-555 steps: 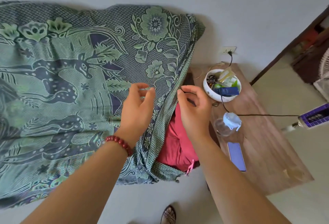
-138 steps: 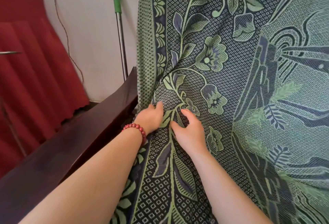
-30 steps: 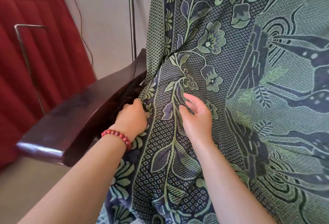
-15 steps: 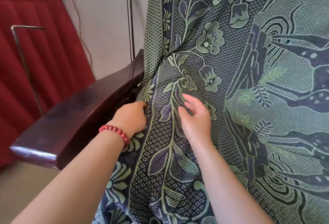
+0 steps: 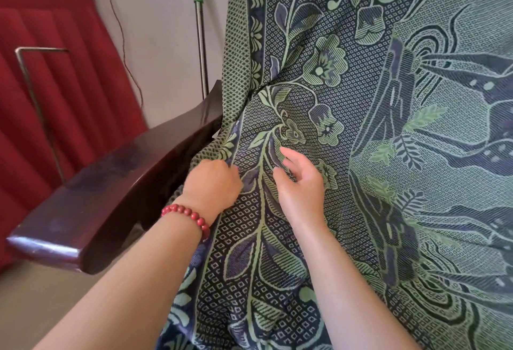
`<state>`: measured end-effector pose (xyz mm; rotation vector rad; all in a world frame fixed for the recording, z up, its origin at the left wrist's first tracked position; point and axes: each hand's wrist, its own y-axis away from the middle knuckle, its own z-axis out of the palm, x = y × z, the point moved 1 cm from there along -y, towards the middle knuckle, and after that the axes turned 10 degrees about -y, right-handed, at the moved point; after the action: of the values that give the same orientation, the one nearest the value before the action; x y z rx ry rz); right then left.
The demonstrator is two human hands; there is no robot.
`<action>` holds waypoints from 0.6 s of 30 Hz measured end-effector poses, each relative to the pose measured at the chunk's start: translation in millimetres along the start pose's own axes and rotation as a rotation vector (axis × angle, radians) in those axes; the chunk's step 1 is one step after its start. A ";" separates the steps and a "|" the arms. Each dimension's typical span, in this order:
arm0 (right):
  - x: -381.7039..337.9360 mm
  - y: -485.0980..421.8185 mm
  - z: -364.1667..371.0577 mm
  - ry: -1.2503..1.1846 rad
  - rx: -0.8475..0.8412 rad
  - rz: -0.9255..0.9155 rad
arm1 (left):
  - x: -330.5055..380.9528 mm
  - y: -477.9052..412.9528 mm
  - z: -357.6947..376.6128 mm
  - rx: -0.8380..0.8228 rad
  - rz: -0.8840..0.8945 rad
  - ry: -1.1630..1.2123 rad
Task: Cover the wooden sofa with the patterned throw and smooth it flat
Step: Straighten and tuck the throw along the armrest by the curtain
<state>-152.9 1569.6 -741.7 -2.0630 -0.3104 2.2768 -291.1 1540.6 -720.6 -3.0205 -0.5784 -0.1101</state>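
Observation:
The green and navy patterned throw drapes over the sofa's back and seat and fills the right of the view. The sofa's dark wooden armrest juts out bare at the left. My left hand, with a red bead bracelet at the wrist, is curled shut on the throw's edge right beside the armrest. My right hand hovers just to its right with fingers spread, fingertips touching a fold of the fabric. The cloth bunches into creases around both hands.
A red pleated curtain hangs at the left with a bent metal rod in front of it. A green-handled metal pole leans on the wall behind the armrest. A thin cord runs down the wall.
My left hand has shifted slightly right along the throw's edge by the armrest and bunched the cloth. My right hand's fingers have lifted and spread.

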 end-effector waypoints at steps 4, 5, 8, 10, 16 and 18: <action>1.2 -2.5 -0.7 0.023 -0.003 -0.012 | -0.3 -13.2 22.0 -0.313 -0.170 0.187; 2.1 -2.5 -1.3 0.029 0.000 -0.012 | -1.3 -16.0 24.5 -0.338 -0.184 0.222; 4.4 -2.7 -3.3 0.041 0.017 -0.005 | -2.2 -22.9 22.5 -0.320 -0.215 0.231; 5.3 -3.0 -5.6 0.045 0.028 0.001 | -0.5 -24.6 18.8 -0.287 -0.189 0.161; 6.4 -3.5 -3.8 0.056 0.031 -0.002 | -1.8 -22.1 30.7 -0.327 -0.185 0.222; 6.4 -2.7 -3.4 0.060 0.027 -0.005 | -2.1 -21.4 31.8 -0.332 -0.198 0.262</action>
<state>-150.5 1573.7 -747.8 -2.1098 -0.2804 2.1989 -299.2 1562.2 -751.4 -3.1663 -0.9091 -0.6632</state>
